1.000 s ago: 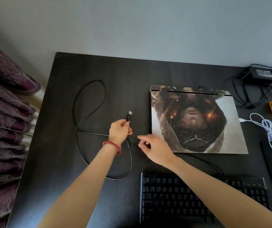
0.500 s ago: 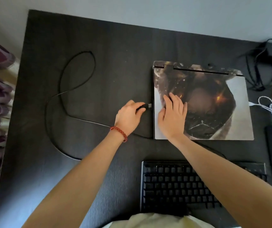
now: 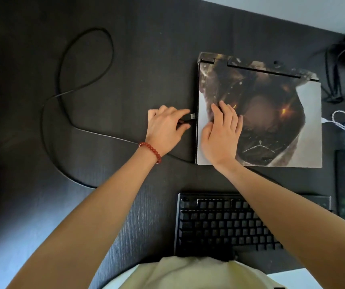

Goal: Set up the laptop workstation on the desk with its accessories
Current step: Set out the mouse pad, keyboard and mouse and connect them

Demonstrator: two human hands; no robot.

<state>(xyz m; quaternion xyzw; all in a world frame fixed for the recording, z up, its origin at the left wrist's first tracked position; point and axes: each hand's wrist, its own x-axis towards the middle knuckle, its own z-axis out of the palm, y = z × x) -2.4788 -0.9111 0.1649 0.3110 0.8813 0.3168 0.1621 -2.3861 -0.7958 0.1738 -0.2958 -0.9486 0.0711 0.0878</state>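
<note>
From the head view, the left hand (image 3: 165,128) pinches the black USB plug with silver tip (image 3: 189,118), just beside the left edge of the closed laptop with a picture-printed lid (image 3: 271,113), near the worktop's (image 3: 125,59) far right corner. The right hand (image 3: 221,130) rests flat on the lid, fingers straight. The step seems to be plugging in; next, the plug needs pushing straight into the port. Visible are one laptop, one black keyboard (image 3: 226,224) at the near edge and one long black cable (image 3: 79,80).

text: none legible | laptop lid (image 3: 305,113): picture only | keyboard (image 3: 219,224) keycaps: unreadable
</note>
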